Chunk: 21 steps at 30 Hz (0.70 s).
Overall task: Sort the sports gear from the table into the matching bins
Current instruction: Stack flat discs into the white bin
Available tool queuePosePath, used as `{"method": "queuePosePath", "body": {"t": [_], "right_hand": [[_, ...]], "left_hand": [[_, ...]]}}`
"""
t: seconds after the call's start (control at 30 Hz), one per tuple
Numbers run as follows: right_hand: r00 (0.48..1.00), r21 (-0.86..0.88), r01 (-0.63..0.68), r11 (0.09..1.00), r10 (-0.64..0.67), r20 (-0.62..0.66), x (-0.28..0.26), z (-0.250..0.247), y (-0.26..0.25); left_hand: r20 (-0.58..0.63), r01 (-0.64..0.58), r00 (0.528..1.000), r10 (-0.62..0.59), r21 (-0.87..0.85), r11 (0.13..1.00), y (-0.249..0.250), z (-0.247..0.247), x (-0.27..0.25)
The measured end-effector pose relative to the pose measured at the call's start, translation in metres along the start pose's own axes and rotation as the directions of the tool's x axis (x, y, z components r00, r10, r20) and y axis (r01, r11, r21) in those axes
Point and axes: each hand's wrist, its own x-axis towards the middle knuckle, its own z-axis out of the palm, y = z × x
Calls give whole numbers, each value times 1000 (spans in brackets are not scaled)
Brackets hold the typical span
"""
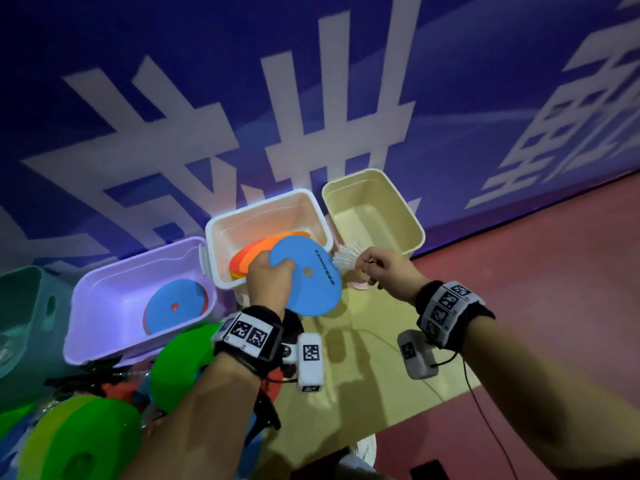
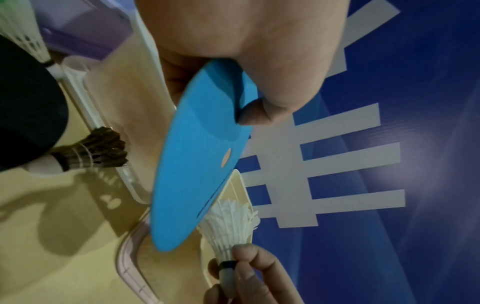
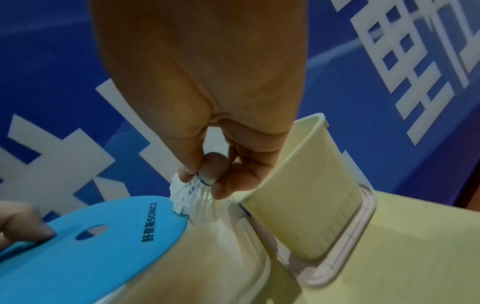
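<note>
Green discs [image 1: 86,441] lie nearest on the desk [image 1: 363,393]. Left hand [image 1: 268,277] grips a blue disc [image 1: 306,277] over the white bin [image 1: 221,237]. Right hand [image 1: 382,268] pinches a white shuttlecock [image 1: 343,259] near the cream bin [image 1: 412,220].

We see a bright blue disc [image 1: 308,278] with small dark letters and a hole in it. Under it lie orange and red discs [image 1: 252,254] in a pale pink bin [image 1: 221,237]. We see a white shuttlecock [image 1: 344,259] with a thin black band, and a dark brown shuttlecock [image 2: 96,152]. One bin [image 1: 412,230] is cream, one bin [image 1: 104,285] is purple. The wall [image 1: 311,64] is blue with big white signs. Green discs [image 1: 183,362] lie near us.
</note>
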Motion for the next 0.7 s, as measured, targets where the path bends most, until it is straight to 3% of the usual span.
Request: {"method": "queuePosePath", "body": {"t": [0.2,0.37,0.47,0.7], "right_hand": [[986,0,-32,999,31,-165,19,-21,0],[992,-249,-112,962,93,-86,48,-18,15],[985,-422,-170,891,159,-61,58,-12,26],[969,-683,-144,716,241,48,67,-2,24]], "left_hand": [[40,-40,998,40,-10,999,19,11,-2],[69,-35,997,35,-11,999,21,7,-1],[67,-22,998,22,-7,1000,21,-1,0],[45,2,999,-1,-13,1000,24,-16,0]]}}
